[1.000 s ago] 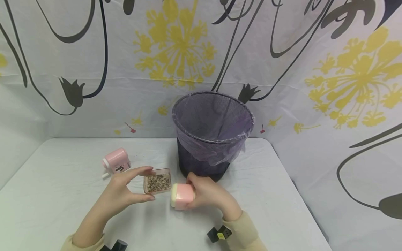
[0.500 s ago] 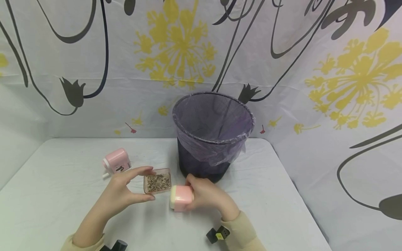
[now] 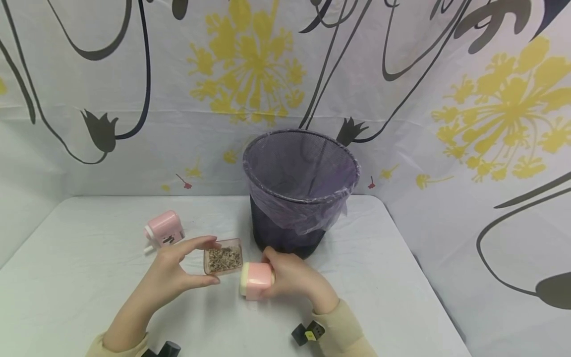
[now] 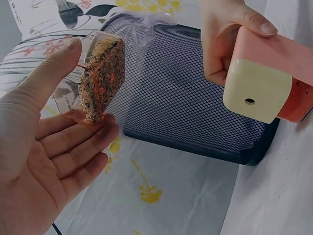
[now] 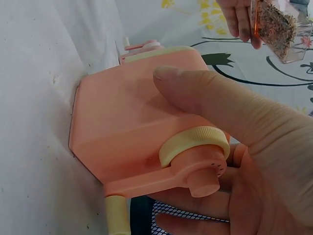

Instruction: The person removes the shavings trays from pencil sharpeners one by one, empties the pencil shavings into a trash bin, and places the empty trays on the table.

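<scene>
Between thumb and fingers, my left hand [image 3: 171, 270] pinches a clear pinkish shavings drawer [image 3: 224, 259]. Pencil shavings [image 4: 103, 73] fill much of it, as the left wrist view shows. My right hand [image 3: 296, 277] grips a pink and cream crank pencil sharpener [image 3: 259, 281] close to the drawer, the two apart. The thumb lies along the sharpener's pink side in the right wrist view, near its crank handle [image 5: 151, 180]. A round pencil hole shows in the cream face [image 4: 257, 90] in the left wrist view. The right fingers are partly hidden behind the sharpener.
A dark mesh bin [image 3: 285, 238] with a translucent purple liner [image 3: 303, 215] stands just behind the right hand. Another pink crank sharpener [image 3: 164, 228] lies on the white table [image 3: 388, 277] behind the left hand. Patterned cloth [image 3: 178, 148] hangs at the back.
The right hand and its sharpener have shifted very slightly toward me and left. The left hand holds the drawer in the same place.
</scene>
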`<state>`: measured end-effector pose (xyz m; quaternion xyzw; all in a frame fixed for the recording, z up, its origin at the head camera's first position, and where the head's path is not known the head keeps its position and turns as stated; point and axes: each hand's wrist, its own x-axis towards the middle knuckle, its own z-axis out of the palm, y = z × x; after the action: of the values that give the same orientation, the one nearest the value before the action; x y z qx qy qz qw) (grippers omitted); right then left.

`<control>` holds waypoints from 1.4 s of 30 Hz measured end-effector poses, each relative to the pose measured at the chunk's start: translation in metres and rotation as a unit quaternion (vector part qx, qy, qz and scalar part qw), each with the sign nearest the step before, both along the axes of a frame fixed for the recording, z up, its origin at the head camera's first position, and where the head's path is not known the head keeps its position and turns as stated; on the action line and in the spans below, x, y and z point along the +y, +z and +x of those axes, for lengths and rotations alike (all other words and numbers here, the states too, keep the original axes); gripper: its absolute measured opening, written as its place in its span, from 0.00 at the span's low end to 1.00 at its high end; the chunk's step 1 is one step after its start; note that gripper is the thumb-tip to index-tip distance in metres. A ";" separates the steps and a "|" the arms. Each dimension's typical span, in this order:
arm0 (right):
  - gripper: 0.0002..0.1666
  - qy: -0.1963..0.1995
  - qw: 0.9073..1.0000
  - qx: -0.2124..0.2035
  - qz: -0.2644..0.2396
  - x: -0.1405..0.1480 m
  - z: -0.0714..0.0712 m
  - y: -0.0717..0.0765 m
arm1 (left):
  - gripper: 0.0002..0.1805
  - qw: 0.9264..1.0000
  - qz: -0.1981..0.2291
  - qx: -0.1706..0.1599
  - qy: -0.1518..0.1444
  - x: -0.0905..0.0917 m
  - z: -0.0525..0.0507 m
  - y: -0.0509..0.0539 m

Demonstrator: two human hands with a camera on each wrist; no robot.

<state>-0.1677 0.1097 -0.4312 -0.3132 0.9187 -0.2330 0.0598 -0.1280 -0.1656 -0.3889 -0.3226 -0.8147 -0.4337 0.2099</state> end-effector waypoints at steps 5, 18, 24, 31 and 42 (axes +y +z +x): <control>0.35 -0.004 1.000 -0.003 0.000 0.000 0.001 0.000 | 0.40 1.000 -0.003 -0.004 0.014 0.000 0.000 0.001; 0.34 0.010 0.999 0.018 -0.025 0.000 0.006 -0.010 | 0.39 0.999 0.016 -0.021 0.040 0.000 -0.002 0.000; 0.35 0.013 0.998 0.054 -0.040 0.004 0.013 -0.019 | 0.38 0.999 0.018 -0.032 0.038 0.002 -0.003 0.000; 0.41 0.005 0.998 0.056 -0.031 0.015 0.018 -0.019 | 0.38 0.997 0.018 -0.048 0.050 0.002 -0.002 0.006; 0.22 0.008 0.991 0.108 -0.073 0.054 0.016 0.026 | 0.39 0.996 0.017 -0.060 0.070 -0.004 -0.006 0.021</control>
<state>-0.1515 0.1635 -0.4051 -0.3470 0.8980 -0.2634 -0.0613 -0.1336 -0.1697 -0.3675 -0.2344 -0.8388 -0.4507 0.1958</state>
